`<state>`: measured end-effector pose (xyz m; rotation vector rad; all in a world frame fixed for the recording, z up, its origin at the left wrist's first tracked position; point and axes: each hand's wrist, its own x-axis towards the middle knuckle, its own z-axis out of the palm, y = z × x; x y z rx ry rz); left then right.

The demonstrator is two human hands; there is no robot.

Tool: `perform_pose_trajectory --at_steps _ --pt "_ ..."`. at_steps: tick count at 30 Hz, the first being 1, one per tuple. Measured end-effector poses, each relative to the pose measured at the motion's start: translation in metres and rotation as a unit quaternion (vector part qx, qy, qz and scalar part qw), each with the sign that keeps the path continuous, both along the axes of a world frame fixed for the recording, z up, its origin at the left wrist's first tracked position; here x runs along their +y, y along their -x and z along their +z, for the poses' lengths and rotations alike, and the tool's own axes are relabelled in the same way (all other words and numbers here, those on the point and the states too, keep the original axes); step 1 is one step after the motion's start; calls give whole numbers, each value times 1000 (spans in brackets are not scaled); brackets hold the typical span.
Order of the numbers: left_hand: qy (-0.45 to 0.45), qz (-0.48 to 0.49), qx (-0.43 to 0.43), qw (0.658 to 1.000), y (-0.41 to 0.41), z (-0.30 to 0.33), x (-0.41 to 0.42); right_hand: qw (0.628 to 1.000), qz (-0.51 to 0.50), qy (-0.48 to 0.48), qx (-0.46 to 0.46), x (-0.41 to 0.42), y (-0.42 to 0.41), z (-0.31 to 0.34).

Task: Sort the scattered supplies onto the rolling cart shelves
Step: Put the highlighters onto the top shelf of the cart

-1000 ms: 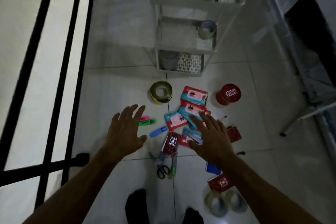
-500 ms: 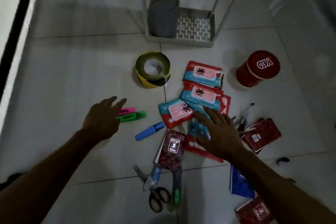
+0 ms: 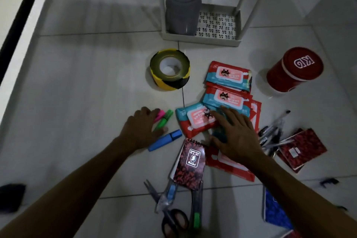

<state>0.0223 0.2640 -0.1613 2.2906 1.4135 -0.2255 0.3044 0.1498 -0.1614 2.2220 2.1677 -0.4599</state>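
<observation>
The fingers of the left hand [image 3: 141,131] are now laid over the pink and green highlighter pens [image 3: 163,119] on the white tiled floor [image 3: 87,83]; half a second ago they were only being stretched toward them. Whether the pens are gripped yet cannot be told. The fingers of the right hand [image 3: 234,137] are spread flat and pressed on the red and teal wipe packets [image 3: 197,120], a bit further up than before. Just beside lie a blue marker [image 3: 166,140], a small dark red notepad [image 3: 190,162] and black-handled scissors [image 3: 173,220]. The yellow and black tape roll [image 3: 170,69] and round red tin [image 3: 293,69] are further off. The white cart's bottom shelf [image 3: 201,38], with a grey bin [image 3: 182,10], is seen closer now. Nothing here is lifted yet, so a first pick-up seems near.
</observation>
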Motion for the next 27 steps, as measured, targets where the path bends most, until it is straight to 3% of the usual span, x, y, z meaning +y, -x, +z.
perform_pose_trajectory --at_steps 5,12,20,23,27 --pt "-8 -68 95 993 -10 -7 -22 1000 28 0 9 6 11 6" --pt "-20 -76 110 991 -14 -8 -28 997 65 6 42 16 25 14" --pt "110 -25 -28 993 1 -8 -16 988 147 -10 51 34 64 11" --pt "96 -17 -81 992 3 -10 -13 974 222 -9 41 38 86 1" --pt "82 -71 -62 992 1 -12 -8 969 246 -15 15 41 102 -8"
